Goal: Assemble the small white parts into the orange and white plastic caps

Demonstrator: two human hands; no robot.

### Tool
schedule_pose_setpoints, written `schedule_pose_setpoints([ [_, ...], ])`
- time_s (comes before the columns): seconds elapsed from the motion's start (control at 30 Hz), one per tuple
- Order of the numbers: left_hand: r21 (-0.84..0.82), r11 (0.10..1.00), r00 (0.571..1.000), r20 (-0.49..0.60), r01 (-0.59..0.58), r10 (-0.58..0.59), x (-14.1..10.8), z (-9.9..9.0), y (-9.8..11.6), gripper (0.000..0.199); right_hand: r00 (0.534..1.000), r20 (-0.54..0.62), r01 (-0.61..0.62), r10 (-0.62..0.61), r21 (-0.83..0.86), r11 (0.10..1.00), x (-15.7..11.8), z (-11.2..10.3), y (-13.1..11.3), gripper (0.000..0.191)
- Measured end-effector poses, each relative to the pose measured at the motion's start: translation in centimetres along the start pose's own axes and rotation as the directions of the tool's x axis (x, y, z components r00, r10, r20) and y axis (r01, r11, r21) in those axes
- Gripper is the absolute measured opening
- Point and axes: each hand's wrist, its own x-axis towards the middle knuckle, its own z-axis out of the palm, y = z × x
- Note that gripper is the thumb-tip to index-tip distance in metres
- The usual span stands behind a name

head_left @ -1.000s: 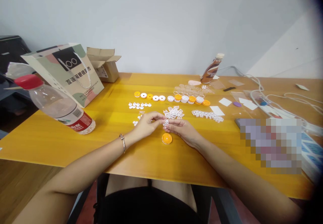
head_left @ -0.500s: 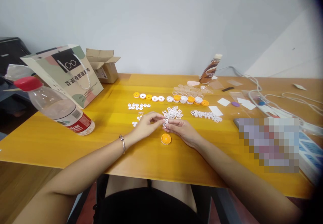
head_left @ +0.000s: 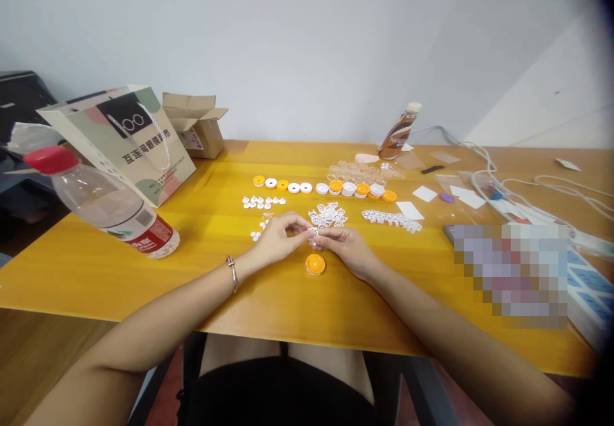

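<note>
White and small, one little piece (head_left: pixel 314 236) sits pinched between the tips of our fingers. Our left hand (head_left: pixel 279 239) has its thumb and finger closed on one side of it, and our right hand (head_left: pixel 352 250) pinches it from the other side. We hold it up over the yellow-brown table (head_left: pixel 268 304). Just in front of us, below our fingers, is a round orange piece (head_left: pixel 315 264). Past our hands lies a pile of white pieces with holes (head_left: pixel 329 215), and a bumpy white strip (head_left: pixel 391 220) is to the right. Farther back we see a row of orange and white rounds (head_left: pixel 355 189). Small white pegs (head_left: pixel 263 202) are on the left, and clear rings (head_left: pixel 355 171) lie behind the row. We have a big bottle with a red cap (head_left: pixel 129 215) well off to our left.
</note>
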Motion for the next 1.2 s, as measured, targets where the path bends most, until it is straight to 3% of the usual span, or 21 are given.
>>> schedule_pose_setpoints([
  [0.13,-0.038,0.999,1.000,-0.015,0.014,-0.014,0.0,-0.1,0.2,0.018,0.999,0.031,0.041,-0.038,-0.089,0.995,0.0,-0.1,-0.3,0.023],
  [0.27,-0.081,0.995,0.996,-0.071,0.055,-0.061,0.1,-0.4,0.3,0.020,0.990,0.083,0.137,-0.117,-0.312,0.940,-0.3,-0.7,-0.6,0.036],
  [0.4,-0.119,0.992,0.991,-0.122,0.048,-0.063,0.0,-0.7,0.5,0.020,0.942,0.290,0.308,-0.171,-0.538,0.785,-1.2,-1.2,-1.0,0.053],
  [0.53,-0.131,0.991,0.997,-0.068,0.019,-0.028,-0.3,-0.6,1.1,0.020,0.893,0.417,0.407,-0.169,-0.587,0.700,-1.4,-1.4,-1.1,0.039],
  [0.7,-0.085,0.996,0.996,0.081,-0.015,0.022,-0.6,-0.4,1.5,0.021,0.892,0.389,0.434,-0.230,-0.596,0.676,-0.5,-1.7,-0.3,0.024],
  [0.93,0.085,0.990,0.980,0.176,-0.110,0.094,-0.7,-0.4,1.0,0.018,0.911,0.280,0.412,-0.303,-0.633,0.655,0.0,-1.5,0.6,0.021],
  [1.2,0.121,0.986,0.972,0.218,-0.117,0.089,-0.7,-0.6,1.2,0.018,0.916,0.290,0.401,-0.278,-0.632,0.663,0.0,-1.6,0.4,0.021],
])
